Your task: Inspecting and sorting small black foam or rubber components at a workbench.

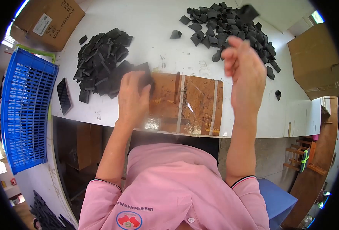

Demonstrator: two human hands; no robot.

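Observation:
My left hand (133, 97) presses a flat black piece (144, 73) against the left end of a brown taped board (192, 105) on the white table (158, 30). Just left of it lies a heap of flat black pieces (100, 61). My right hand (244, 71) is raised above the board's right end, fingers apart and blurred. A black piece (249, 11) is in the air just above its fingertips, apart from them. Behind lies a pile of curled black pieces (230, 27). A thin dark upright rod (176, 86) stands on the board.
A blue plastic crate (23, 111) stands off the table's left side, with a cardboard box (48, 21) behind it. A black tray (64, 96) lies at the table's left edge. Another cardboard box (315, 61) sits at the right. Single black pieces (176, 34) lie scattered.

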